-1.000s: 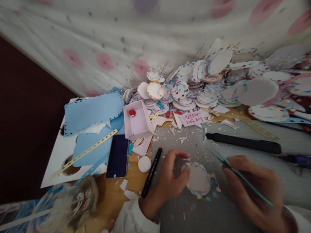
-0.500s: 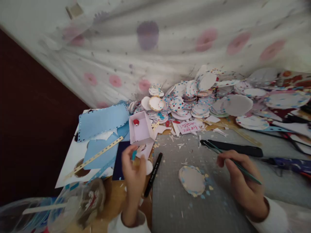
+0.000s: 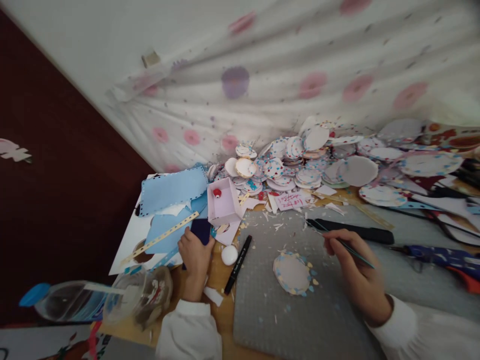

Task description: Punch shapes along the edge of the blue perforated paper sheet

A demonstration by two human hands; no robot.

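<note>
My left hand (image 3: 194, 256) lies on the dark phone (image 3: 201, 230) at the left of the grey cutting mat (image 3: 300, 310), fingers curled round its lower end. My right hand (image 3: 350, 267) rests on the mat and is closed on thin green tweezers (image 3: 339, 240) that point up and left. Between the hands lies a round paper disc (image 3: 291, 273) edged with small coloured dots. A black marker (image 3: 237, 264) and a white ball (image 3: 229, 255) lie just right of my left hand.
A small pink open box (image 3: 223, 202) holds a red bead. Blue paper sheets (image 3: 170, 190) lie at the left. A heap of dotted paper discs (image 3: 300, 160) fills the back. A black knife (image 3: 356, 231), a glue gun (image 3: 442, 256), and a plastic bottle (image 3: 71, 301) lie around.
My left hand left the paper disc, moved left past the marker and came down on the phone. My right hand drew back a little with the tweezers. The camera tilted up.
</note>
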